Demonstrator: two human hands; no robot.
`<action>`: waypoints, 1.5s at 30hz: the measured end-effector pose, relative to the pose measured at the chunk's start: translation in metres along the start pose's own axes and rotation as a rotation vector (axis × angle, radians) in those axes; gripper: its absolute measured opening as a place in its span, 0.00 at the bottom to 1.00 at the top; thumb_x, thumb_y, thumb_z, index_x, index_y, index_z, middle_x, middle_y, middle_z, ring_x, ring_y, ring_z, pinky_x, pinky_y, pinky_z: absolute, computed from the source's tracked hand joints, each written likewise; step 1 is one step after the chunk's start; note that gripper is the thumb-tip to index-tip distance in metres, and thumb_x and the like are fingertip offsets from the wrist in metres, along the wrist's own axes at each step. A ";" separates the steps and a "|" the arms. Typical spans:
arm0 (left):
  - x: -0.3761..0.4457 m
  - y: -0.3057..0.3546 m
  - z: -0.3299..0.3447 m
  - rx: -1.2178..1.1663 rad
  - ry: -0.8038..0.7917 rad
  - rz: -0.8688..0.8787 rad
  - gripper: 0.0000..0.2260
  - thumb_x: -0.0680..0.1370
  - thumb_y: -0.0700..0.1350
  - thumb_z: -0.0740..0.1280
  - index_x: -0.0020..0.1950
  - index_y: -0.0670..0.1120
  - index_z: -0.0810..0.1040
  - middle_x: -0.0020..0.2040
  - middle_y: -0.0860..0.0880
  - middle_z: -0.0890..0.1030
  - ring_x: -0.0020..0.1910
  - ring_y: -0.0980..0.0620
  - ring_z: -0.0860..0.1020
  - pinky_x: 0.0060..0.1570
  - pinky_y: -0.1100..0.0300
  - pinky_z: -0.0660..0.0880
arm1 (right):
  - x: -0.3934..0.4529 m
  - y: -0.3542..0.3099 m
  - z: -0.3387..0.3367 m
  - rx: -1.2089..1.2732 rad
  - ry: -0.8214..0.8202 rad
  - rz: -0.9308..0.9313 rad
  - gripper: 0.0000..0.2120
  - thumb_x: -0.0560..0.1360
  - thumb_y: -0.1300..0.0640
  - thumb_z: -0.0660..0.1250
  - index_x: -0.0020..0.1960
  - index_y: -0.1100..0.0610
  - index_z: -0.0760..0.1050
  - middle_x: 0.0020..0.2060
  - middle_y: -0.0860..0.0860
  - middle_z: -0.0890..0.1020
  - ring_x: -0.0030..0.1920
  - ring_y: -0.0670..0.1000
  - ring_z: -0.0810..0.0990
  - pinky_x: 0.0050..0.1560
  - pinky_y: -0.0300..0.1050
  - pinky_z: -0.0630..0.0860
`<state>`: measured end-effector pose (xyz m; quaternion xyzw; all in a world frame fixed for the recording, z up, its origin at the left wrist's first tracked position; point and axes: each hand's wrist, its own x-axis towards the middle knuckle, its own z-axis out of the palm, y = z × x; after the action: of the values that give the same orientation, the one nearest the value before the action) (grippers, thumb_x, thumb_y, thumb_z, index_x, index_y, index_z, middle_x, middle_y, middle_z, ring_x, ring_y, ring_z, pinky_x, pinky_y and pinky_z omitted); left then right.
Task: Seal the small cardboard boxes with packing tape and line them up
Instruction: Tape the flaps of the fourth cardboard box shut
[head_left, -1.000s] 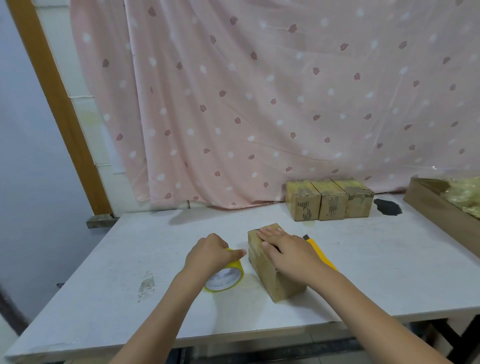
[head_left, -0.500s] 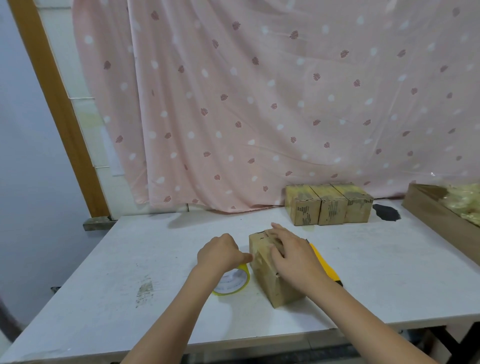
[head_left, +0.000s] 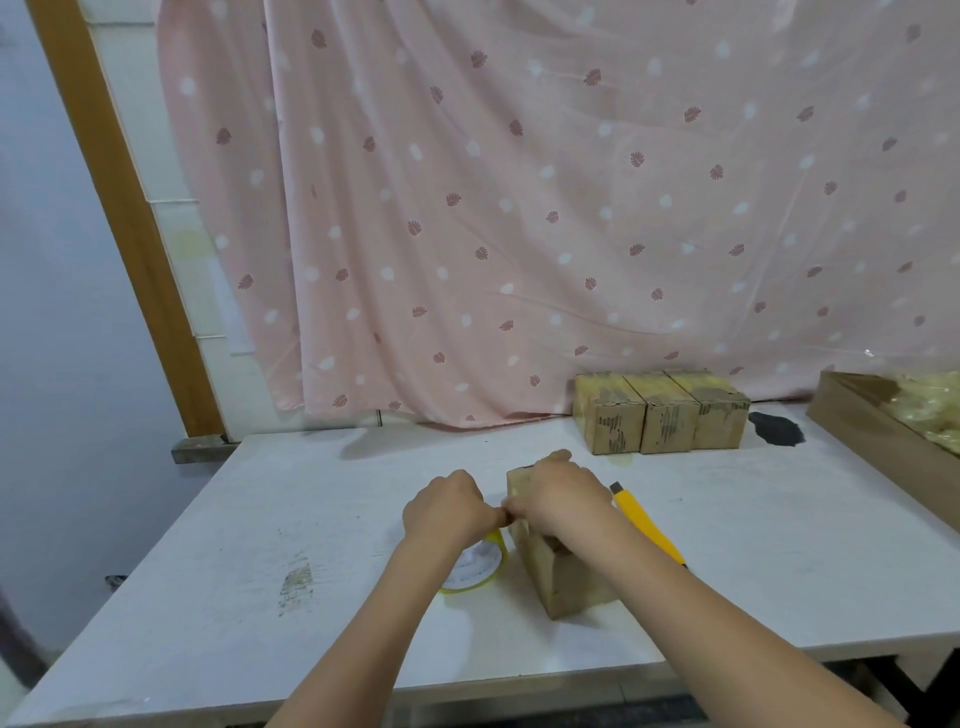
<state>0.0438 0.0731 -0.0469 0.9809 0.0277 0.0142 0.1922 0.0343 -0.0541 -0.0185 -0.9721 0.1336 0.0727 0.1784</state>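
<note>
Head view: at centre, slightly toward 5 o'clock, small cardboard box on the white table, long side running away from the camera. Right hand draped over the box top, fingers curled down over its far and left edges, thumb tip out at 9 o'clock, meeting the left hand's fingertips. Left hand just beside the box at 9 o'clock, knuckles up, fingers curled in, tips pressed against the right thumb at the box's upper left edge; whether tape is pinched between them, impossible to tell. Under the left wrist, at 7 o'clock from the box, yellow tape roll flat on the table, nearly touching the box side. At 3 o'clock from the box, yellow utility knife partly hidden behind the right forearm. At 1 o'clock, row of three sealed boxes touching side by side near the pink curtain. At far 3 o'clock, large brown carton on the table edge.
</note>
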 end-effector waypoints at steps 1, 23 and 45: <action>-0.001 0.000 0.000 -0.007 -0.001 0.002 0.25 0.70 0.65 0.69 0.31 0.47 0.64 0.31 0.52 0.68 0.29 0.51 0.67 0.31 0.60 0.63 | 0.007 -0.003 -0.002 -0.036 -0.032 0.007 0.43 0.66 0.41 0.70 0.72 0.64 0.62 0.62 0.57 0.74 0.60 0.60 0.74 0.54 0.49 0.75; -0.012 -0.042 -0.046 -0.440 -0.031 0.188 0.26 0.72 0.57 0.74 0.29 0.47 0.61 0.26 0.51 0.60 0.25 0.51 0.63 0.27 0.63 0.62 | 0.003 0.046 -0.047 0.537 -0.330 0.035 0.31 0.68 0.45 0.76 0.59 0.65 0.71 0.36 0.57 0.74 0.26 0.53 0.72 0.34 0.47 0.80; -0.002 -0.017 -0.033 -0.146 -0.270 0.154 0.26 0.68 0.65 0.75 0.29 0.46 0.70 0.25 0.52 0.75 0.26 0.54 0.74 0.30 0.64 0.73 | 0.012 0.091 -0.027 0.784 -0.510 0.070 0.29 0.72 0.48 0.73 0.62 0.69 0.73 0.51 0.64 0.83 0.48 0.61 0.84 0.54 0.54 0.82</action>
<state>0.0398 0.1009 -0.0223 0.9566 -0.0746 -0.1012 0.2630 0.0223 -0.1491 -0.0255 -0.7773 0.1358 0.2593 0.5569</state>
